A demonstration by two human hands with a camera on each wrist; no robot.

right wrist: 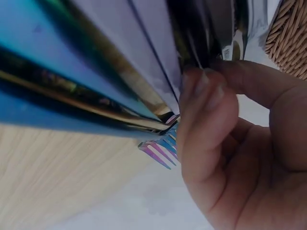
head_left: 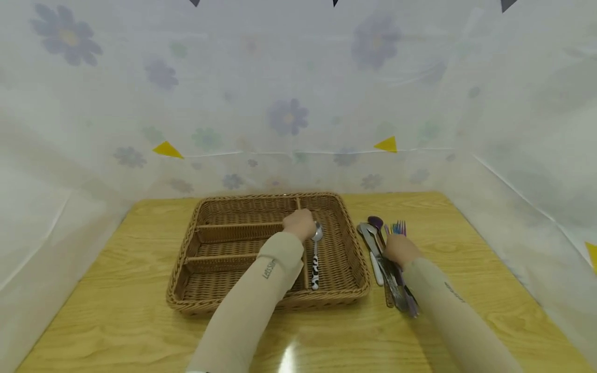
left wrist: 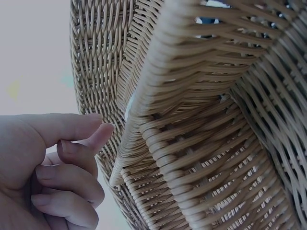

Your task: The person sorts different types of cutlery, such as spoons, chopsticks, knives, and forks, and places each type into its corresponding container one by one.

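My left hand point(head_left: 300, 224) is over the wicker basket point(head_left: 186, 282), by its lengthwise divider. Its fingers are loosely curled, and nothing shows between thumb and index finger in the left wrist view. Just right of it, a spoon point(head_left: 315, 254) with a black-and-white patterned handle lies in the long right compartment, bowl toward the back. My right hand point(head_left: 402, 251) is at the cutlery pile beside the basket. In the right wrist view its thumb and fingertips pinch a dark shiny piece of cutlery point(right wrist: 194, 33); its far end is hidden. Iridescent forks point(head_left: 399, 227) stick out beyond the hand.
The pile also includes a purple spoon point(head_left: 375, 221), a silver knife point(head_left: 368, 235) and a white-handled piece point(head_left: 376, 269). Dividers split the basket's left side into three compartments. A flower-print sheet point(head_left: 289, 116) hangs behind the wooden table point(head_left: 116, 290) and down its sides.
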